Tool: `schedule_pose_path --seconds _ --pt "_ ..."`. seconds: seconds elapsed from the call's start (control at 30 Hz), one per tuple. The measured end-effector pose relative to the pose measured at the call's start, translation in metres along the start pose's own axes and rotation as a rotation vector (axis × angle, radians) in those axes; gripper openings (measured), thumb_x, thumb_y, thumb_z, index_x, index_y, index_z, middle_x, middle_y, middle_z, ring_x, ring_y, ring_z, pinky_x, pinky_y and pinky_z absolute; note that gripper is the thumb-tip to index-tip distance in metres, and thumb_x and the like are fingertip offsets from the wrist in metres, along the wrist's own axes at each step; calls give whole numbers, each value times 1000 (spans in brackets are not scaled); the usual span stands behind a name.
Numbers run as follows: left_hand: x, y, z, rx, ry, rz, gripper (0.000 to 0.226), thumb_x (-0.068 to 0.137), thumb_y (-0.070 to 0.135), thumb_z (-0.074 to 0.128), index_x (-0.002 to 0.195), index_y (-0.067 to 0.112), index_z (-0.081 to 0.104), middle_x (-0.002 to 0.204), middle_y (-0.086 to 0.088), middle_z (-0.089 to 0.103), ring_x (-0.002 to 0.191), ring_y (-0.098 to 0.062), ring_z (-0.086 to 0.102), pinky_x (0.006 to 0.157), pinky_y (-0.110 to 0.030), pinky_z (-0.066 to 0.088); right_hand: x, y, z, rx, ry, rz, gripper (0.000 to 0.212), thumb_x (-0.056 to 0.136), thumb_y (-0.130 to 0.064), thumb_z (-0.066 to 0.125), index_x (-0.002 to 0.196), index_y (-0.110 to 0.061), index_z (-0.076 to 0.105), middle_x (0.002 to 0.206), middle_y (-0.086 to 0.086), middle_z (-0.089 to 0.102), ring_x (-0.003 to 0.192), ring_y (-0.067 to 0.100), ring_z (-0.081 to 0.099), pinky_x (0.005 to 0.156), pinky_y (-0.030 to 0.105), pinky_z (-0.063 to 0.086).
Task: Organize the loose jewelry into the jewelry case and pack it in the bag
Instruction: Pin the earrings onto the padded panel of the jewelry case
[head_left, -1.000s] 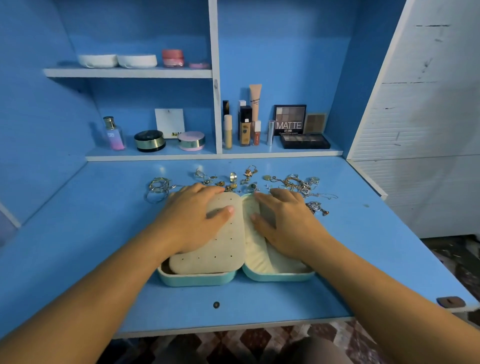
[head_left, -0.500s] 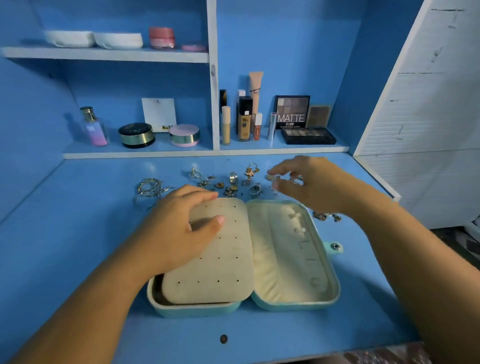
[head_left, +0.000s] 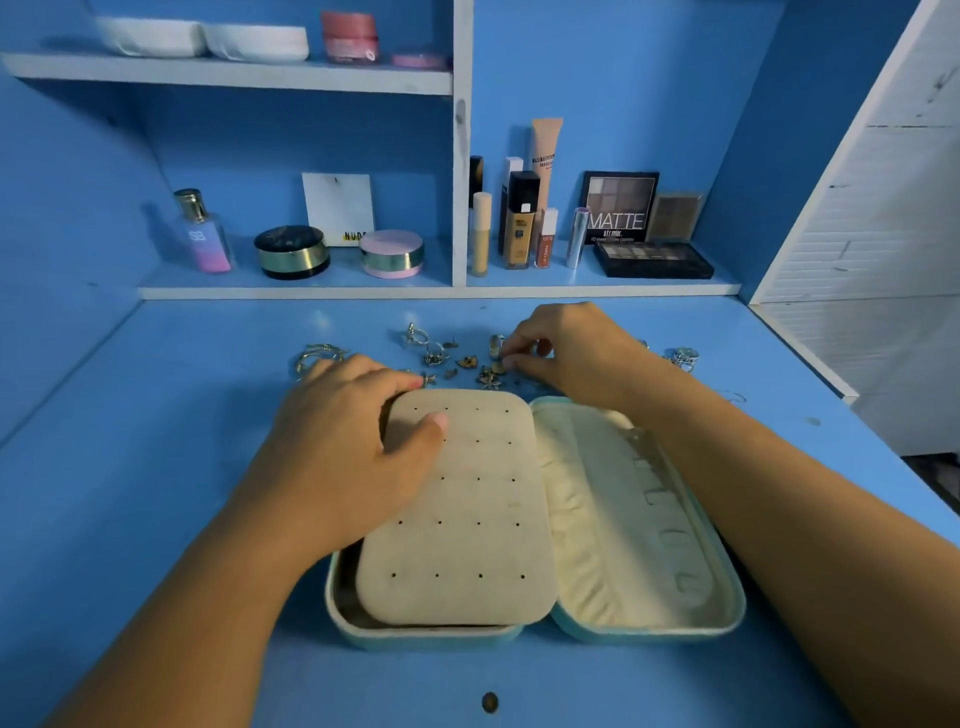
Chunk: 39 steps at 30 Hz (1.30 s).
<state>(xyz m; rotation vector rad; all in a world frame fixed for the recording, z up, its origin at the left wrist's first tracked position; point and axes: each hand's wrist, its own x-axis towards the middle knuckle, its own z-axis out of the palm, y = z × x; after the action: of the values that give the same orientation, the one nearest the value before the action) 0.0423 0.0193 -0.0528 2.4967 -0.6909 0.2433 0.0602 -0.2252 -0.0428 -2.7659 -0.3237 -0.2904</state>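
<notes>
Likely, as the right hand (head_left: 571, 358) pinches a tiny piece (head_left: 500, 366) from the loose jewelry (head_left: 465, 362) just beyond the open jewelry case (head_left: 730, 613), whose perforated pad (head_left: 467, 519) the left hand (head_left: 353, 436) grips, a shallow pinch could drop it back.

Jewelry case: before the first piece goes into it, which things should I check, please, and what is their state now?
1. Jewelry case lies open on the desk: ok.
2. Left hand holds the perforated panel at its far corner: ok.
3. Right hand pinches a small gold piece: ok; whether it is lifted off the desk: cannot tell.
4. Loose jewelry is packed: not ok; it lies on the desk behind the case.
5. Bag is ready nearby: cannot tell; none is in view.
</notes>
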Motion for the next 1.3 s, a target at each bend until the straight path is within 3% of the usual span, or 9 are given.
schedule_pose_path --seconds 0.33,0.4,0.57,0.7,0.83,0.93,1.07,1.17,1.3 --pt "7 -1 0 -503 10 -90 50 73 64 36 99 37 70 102 12 67 112 -12 54 100 -30 41 -10 -1 -7 35 25 43 18 89 -27 64 105 -23 71 90 -12 59 72 0 49 65 3 36" --pt "6 3 -3 -721 -5 -63 48 75 60 43 105 35 71 108 10 71 112 -9 61 100 -40 46 -23 0 -19 72 32 87 23 89 -33 63 111 -27 68 96 -12 60 79 5 51 73 14 43" --pt "4 25 -3 -885 -88 97 52 81 52 48 131 36 55 116 10 69 113 -7 61 94 -21 45 -75 13 -54 39 -164 211 31 85 -41 66 115 -35 63 106 -17 56 95 6 54 84 23 44" --pt "13 44 -2 -696 -161 155 53 84 64 45 136 51 45 129 7 60 122 -12 53 111 -50 37 -107 20 -46 52 -17 166 28 85 -45 62 111 -35 65 102 -20 55 93 3 53 75 6 36" --pt "23 71 0 -424 -261 190 59 76 71 46 132 53 44 133 21 50 130 3 40 113 -35 33 -123 11 -44 667 144 205 45 85 -58 50 119 -30 63 107 -14 67 94 -8 58 79 7 39" --pt "25 82 5 -120 -379 228 67 75 71 55 136 46 42 137 20 45 130 2 37 114 -33 31 -126 11 -40 891 77 154 73 76 -69 54 137 -29 47 117 2 65 112 11 59 96 26 46" --pt "19 81 8 189 -483 207 89 72 85 46 149 44 25 152 21 25 142 -3 20 119 -37 16 -128 17 -39 696 45 207 78 71 -59 67 139 -31 44 111 5 63 90 19 61 87 37 51" --pt "12 73 9 316 -520 180 98 64 94 22 150 49 5 158 22 11 147 -7 11 122 -44 12 -131 23 -38 358 4 159 84 71 -64 65 143 -30 38 127 -12 52 114 4 47 94 16 39" --pt "6 69 15 310 -489 183 93 71 86 22 151 46 -1 158 21 8 145 -5 5 118 -31 1 -131 21 -30 159 -51 147 88 73 -69 57 146 -27 30 124 -10 36 119 7 26 101 23 26"
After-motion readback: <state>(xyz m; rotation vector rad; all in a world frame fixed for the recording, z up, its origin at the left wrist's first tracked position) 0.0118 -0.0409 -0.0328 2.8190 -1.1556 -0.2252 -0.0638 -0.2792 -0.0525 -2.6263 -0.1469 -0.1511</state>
